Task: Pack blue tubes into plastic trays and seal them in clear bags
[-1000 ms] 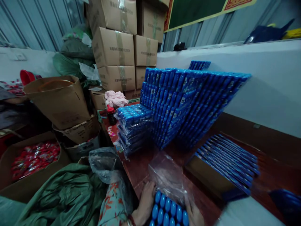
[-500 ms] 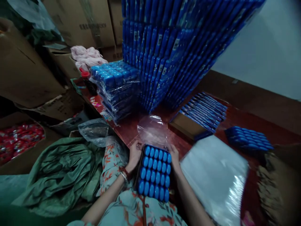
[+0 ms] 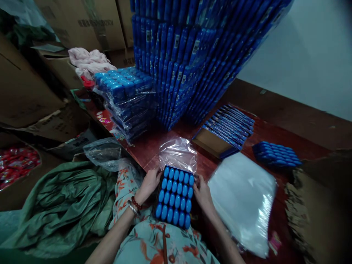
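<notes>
A tray of glossy blue oval pieces (image 3: 175,196), set in rows, rests near my lap at the table's edge. My left hand (image 3: 149,184) grips its left side near the far corner, a beaded and a silver bracelet on that wrist. On the right side, my right hand (image 3: 202,192) holds the tray with its fingers curled at the edge. A clear plastic bag (image 3: 178,152) spreads from the tray's far end onto the red table (image 3: 148,146). Whether the tray's end lies inside the bag, I cannot tell.
Clear flat bags (image 3: 243,198) lie to the right, below a row of blue flat packs (image 3: 231,123). Another blue piece block (image 3: 276,154) sits farther right. Bagged blue packs (image 3: 126,95) and tall blue stacks (image 3: 176,62) stand behind. Green cloth (image 3: 71,201) fills the left.
The view has tilted down toward my lap, bringing the whole tray, my forearms and the flat bags into sight. Both hands stay at the tray's sides; the bag lies flatter beyond it.
</notes>
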